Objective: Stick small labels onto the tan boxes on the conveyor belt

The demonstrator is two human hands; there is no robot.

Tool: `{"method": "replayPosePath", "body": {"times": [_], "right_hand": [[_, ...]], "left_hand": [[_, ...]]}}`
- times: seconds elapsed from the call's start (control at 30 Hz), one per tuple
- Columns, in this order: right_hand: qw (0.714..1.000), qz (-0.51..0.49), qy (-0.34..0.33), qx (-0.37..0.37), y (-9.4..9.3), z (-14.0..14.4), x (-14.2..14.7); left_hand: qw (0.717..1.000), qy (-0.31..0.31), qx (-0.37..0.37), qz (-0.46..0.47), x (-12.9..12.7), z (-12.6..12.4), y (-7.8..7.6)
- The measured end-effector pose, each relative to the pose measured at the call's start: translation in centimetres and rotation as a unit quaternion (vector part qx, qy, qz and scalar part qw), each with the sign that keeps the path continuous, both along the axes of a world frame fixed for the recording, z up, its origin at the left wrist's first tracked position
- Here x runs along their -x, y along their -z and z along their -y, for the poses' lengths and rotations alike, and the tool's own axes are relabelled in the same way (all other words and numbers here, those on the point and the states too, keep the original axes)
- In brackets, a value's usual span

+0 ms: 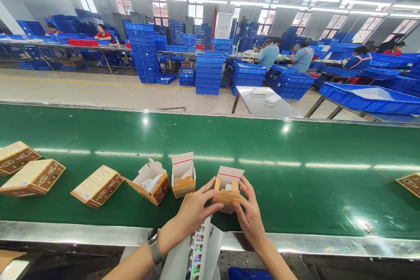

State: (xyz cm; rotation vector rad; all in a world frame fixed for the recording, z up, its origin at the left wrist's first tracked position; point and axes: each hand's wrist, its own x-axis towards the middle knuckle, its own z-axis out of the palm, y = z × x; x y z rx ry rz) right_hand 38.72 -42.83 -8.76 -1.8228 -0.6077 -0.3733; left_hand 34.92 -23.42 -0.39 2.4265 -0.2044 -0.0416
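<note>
A: What are the hands doing?

B: The left hand [193, 208] and right hand [250, 215] are both grasping one small open box [226, 192], at the near edge of the green belt [295, 192], its flap up.

A: How to do it well?

B: I'd steady both side walls evenly and keep the insert seated before folding the flap. Sheets [200, 249] lie just below the wrists.

A: And farther out?

B: Two more open boxes [183, 175] to the left, then closed boxes [98, 186]; blue crates [208, 74] are stacked well beyond the belt
</note>
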Motion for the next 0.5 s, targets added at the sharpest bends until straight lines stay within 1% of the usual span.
{"method": "replayPosePath", "body": {"times": [0.07,0.1,0.13,0.2,0.27,0.3,0.37,0.43,0.5], "right_hand": [[0.996,-0.074,0.031,-0.042,-0.7,-0.2,0.2],[0.989,-0.117,0.051,-0.074,-1.0,-0.3,0.4],[0.978,-0.159,0.071,-0.116,-1.3,-0.3,0.6],[0.946,-0.231,0.094,-0.208,-1.5,-0.1,0.6],[0.912,-0.294,0.081,-0.273,-1.5,0.5,0.3],[0.9,-0.321,0.066,-0.286,-1.4,1.1,0.0],[0.886,-0.356,0.038,-0.295,-1.3,2.3,-0.7],[0.88,-0.366,0.028,-0.301,-1.3,3.3,-1.1],[0.881,-0.36,0.035,-0.304,-1.4,3.8,-1.3]], "left_hand": [[0.997,-0.034,0.071,-0.015,-0.7,1.2,-0.4],[0.993,-0.053,0.104,-0.02,-1.0,1.8,-0.5],[0.988,-0.073,0.133,-0.027,-1.4,2.3,-0.5],[0.977,-0.1,0.183,-0.049,-2.1,3.3,-0.3],[0.964,-0.095,0.236,-0.073,-3.0,4.3,0.1],[0.959,-0.084,0.259,-0.08,-3.4,4.8,0.3],[0.953,-0.064,0.283,-0.084,-4.4,5.9,0.8],[0.951,-0.06,0.291,-0.09,-5.3,6.9,1.3],[0.948,-0.056,0.298,-0.098,-5.9,7.9,1.5]]}}
